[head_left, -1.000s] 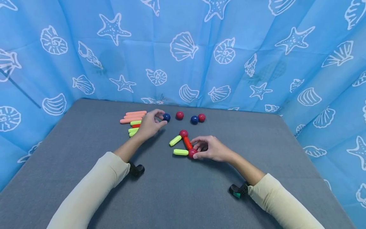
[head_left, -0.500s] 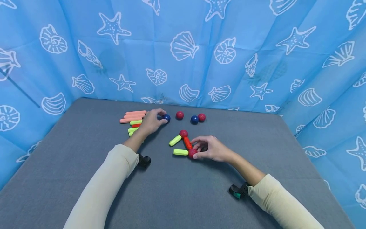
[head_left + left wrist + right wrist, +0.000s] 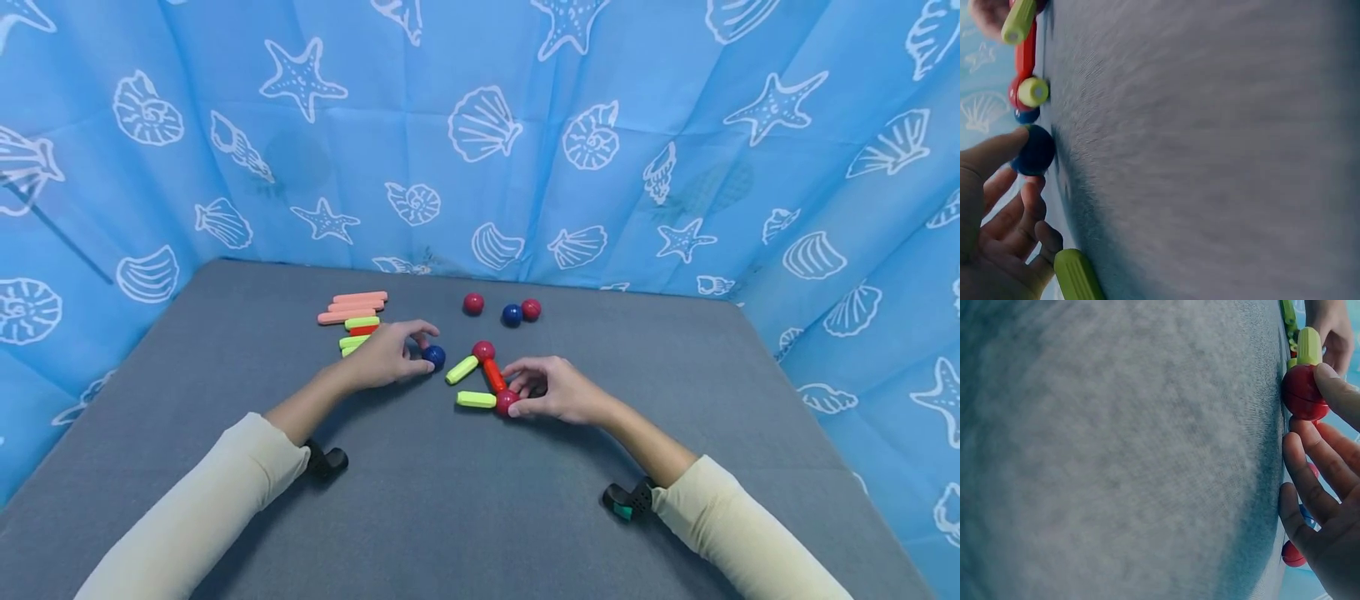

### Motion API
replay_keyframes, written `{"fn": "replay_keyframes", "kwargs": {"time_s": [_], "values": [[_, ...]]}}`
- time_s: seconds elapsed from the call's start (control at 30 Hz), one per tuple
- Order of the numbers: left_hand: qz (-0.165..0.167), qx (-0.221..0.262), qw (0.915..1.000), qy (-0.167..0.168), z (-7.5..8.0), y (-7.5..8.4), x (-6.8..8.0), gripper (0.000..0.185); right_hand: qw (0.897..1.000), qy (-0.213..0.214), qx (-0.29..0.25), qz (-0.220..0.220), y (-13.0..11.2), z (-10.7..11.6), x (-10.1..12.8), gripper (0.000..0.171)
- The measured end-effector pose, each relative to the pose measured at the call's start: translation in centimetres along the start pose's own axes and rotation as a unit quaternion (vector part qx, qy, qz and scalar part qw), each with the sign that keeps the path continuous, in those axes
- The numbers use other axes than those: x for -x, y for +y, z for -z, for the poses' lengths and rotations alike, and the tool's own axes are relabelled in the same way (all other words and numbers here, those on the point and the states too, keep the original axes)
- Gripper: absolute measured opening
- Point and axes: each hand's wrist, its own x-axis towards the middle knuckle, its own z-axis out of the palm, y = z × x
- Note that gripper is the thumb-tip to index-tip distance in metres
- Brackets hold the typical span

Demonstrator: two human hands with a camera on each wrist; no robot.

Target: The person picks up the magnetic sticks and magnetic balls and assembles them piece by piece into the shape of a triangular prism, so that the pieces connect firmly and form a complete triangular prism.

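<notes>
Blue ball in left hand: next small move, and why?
Probably slide the blue ball right onto the free end of the upper green rod. The left hand pinches it just short of that end, while the right hand steadies the red ball.

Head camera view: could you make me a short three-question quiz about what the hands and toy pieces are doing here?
1. True or false: the left hand pinches a blue ball.
2. Which piece does the right hand hold? A) a loose green stick B) the near red ball of the joined figure C) a pink stick
3. How many loose balls lie in the far row near the curtain?

Key
1. True.
2. B; a red stick and a green stick meet that ball.
3. Three: two red, one blue.
</notes>
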Motion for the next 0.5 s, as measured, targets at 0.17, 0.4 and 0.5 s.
{"fn": "replay_keyframes", "kwargs": {"time_s": [0.17, 0.4, 0.5], "values": [[-0.028, -0.006, 0.9994, -0.021, -0.4, 0.4, 1.4, 0.041, 1.0, 0.004, 0.001, 0.005, 0.1, -0.1, 0.0, 0.054], [-0.048, -0.016, 0.9981, -0.035, -0.7, 1.1, 3.2, 0.034, 1.0, 0.005, 0.007, 0.009, 0.0, -0.3, -0.1, 0.053], [-0.057, -0.005, 0.9975, -0.042, -1.0, 1.3, 3.6, 0.035, 1.0, 0.008, 0.007, 0.009, 0.0, -0.3, -0.1, 0.054]]}}
